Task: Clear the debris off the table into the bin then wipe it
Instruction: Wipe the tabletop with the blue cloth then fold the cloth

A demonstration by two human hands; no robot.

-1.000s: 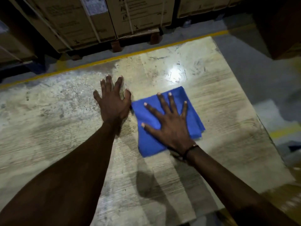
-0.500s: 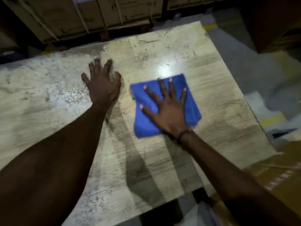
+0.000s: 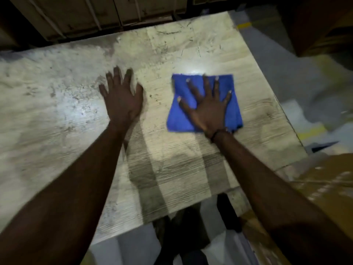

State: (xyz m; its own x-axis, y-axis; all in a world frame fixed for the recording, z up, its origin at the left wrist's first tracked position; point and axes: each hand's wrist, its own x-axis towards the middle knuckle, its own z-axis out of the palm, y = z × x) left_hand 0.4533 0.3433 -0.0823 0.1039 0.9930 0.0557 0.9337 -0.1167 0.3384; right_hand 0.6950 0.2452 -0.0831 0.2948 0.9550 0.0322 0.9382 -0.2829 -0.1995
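Observation:
A folded blue cloth (image 3: 177,119) lies flat on the worn pale wooden table (image 3: 57,115), right of its middle. My right hand (image 3: 207,109) presses down on the cloth with fingers spread and straight. My left hand (image 3: 122,98) rests flat on the bare tabletop a hand's width left of the cloth, fingers straight. Grey dust and scuff marks cover the left part of the table. No bin is in view.
Strapped cardboard boxes (image 3: 107,14) stand beyond the table's far edge. The right table edge (image 3: 286,115) drops to a grey floor with yellow lines (image 3: 309,132). A brown cardboard surface (image 3: 324,180) lies at the lower right. Dark feet (image 3: 183,232) show below the near edge.
My right hand has slid the cloth to the right, away from my left hand, opening a gap between them. The camera has tilted further down and toward the table.

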